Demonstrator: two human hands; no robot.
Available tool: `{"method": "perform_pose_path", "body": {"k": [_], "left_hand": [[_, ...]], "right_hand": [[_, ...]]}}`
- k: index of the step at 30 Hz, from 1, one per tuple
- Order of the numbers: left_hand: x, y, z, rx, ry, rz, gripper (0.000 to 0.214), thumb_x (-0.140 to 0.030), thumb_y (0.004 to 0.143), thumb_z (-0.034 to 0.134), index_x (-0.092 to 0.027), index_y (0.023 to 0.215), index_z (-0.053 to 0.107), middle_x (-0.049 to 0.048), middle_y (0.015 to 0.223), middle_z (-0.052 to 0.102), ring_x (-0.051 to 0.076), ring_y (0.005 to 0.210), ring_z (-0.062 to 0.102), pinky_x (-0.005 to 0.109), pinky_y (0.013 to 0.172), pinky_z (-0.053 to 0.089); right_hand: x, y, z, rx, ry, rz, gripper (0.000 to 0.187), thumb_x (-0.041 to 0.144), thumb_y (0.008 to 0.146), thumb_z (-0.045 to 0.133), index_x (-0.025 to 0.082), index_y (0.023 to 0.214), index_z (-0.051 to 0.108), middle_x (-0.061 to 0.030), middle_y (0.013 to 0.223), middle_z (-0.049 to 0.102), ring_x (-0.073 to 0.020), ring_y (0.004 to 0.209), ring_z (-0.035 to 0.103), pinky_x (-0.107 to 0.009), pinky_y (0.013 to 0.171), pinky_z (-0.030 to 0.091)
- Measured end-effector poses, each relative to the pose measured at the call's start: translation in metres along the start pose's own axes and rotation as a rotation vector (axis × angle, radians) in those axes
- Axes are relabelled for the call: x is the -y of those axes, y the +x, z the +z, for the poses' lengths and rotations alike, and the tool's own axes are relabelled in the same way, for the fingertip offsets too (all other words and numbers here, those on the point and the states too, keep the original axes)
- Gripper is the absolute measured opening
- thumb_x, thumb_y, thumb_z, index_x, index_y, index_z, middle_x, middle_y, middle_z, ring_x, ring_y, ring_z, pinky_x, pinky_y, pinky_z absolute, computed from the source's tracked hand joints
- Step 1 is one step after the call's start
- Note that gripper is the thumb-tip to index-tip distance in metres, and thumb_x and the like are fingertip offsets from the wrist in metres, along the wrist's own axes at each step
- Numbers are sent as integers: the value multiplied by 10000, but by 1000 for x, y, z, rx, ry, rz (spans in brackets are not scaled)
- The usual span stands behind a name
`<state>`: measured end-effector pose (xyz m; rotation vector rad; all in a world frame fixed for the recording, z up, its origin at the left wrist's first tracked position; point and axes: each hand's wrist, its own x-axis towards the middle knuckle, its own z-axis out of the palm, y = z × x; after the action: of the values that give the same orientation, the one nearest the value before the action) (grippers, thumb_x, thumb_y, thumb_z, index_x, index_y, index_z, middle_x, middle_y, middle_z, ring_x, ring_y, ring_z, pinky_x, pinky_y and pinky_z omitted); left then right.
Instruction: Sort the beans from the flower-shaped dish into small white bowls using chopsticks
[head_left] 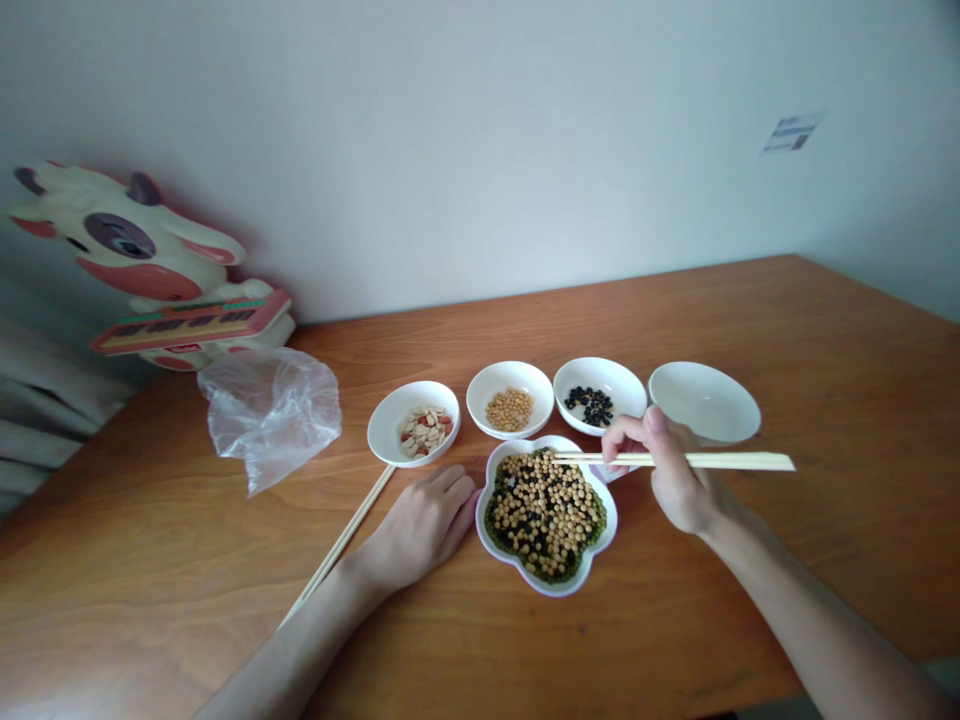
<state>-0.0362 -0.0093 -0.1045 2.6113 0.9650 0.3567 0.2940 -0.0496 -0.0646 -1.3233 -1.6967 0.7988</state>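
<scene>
A white flower-shaped bowl (pixel 486 540) with a lilac rim holds yellow soybeans (pixel 559 500), black beans and small green beans, mixed together. My left hand (pixel 431 520) rests palm down on the table, its fingers bent together against the bowl's left edge; its fingertips are partly hidden. A pair of pale wooden chopsticks (pixel 739 461) is pinched in my right hand (pixel 671 470), above the bowl's right side. Their tips are over the beans near the far rim; whether a bean is between them I cannot tell. Another pair of chopsticks (pixel 349 530) lies partly under my left forearm.
Behind the flower bowl stand white bowls: one with peanut-like pieces (pixel 426 430), one with soybeans (pixel 510 410), one with black beans (pixel 590 405), and a bare one (pixel 705 400). A crumpled plastic bag (pixel 270 410) and a cow-shaped toy keyboard (pixel 172 280) are at left.
</scene>
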Motion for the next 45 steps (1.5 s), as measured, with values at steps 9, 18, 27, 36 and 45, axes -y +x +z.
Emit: {"method": "perform_pose_path", "body": {"k": [9,18,27,36,45], "left_hand": [[-2,-1,-1,13,11,-11,308,-263,1106,373,-179,884,570,63,926,627,179,779,565,314,720,458],[-2,1,-2,14,8,-1,289,-255,1102,382,-182,894,568,66,930,629,185,795,574,314,723,461],[-2,0,-2,9,14,3,287,-246,1101,388,-183,885,565,62,919,622,185,798,574,308,729,456],[-2,1,-2,0,14,9,286,-252,1096,402,-182,875,571,61,909,624,183,780,574,307,714,457],[-1,0,-1,-12,10,12,286,-250,1096,400,-185,875,570,63,907,630,178,770,569,306,710,457]], "right_hand": [[-5,-2,-11,87,-41,-70,770,632,1070,38,222,770,617,-29,725,632,-202,702,558,-346,693,378],[7,-3,-6,100,-93,-92,723,623,1079,99,221,784,623,-36,738,653,-204,681,536,-341,677,395],[2,-2,-4,74,-86,-122,702,598,1091,121,220,802,637,-31,743,647,-194,685,527,-332,675,404],[-6,-3,-2,22,-45,-125,674,531,1114,171,221,800,681,-40,735,678,-194,679,566,-333,672,433],[-5,-4,-1,14,14,-139,654,519,1117,206,223,806,700,-36,690,658,-191,663,622,-331,636,454]]}}
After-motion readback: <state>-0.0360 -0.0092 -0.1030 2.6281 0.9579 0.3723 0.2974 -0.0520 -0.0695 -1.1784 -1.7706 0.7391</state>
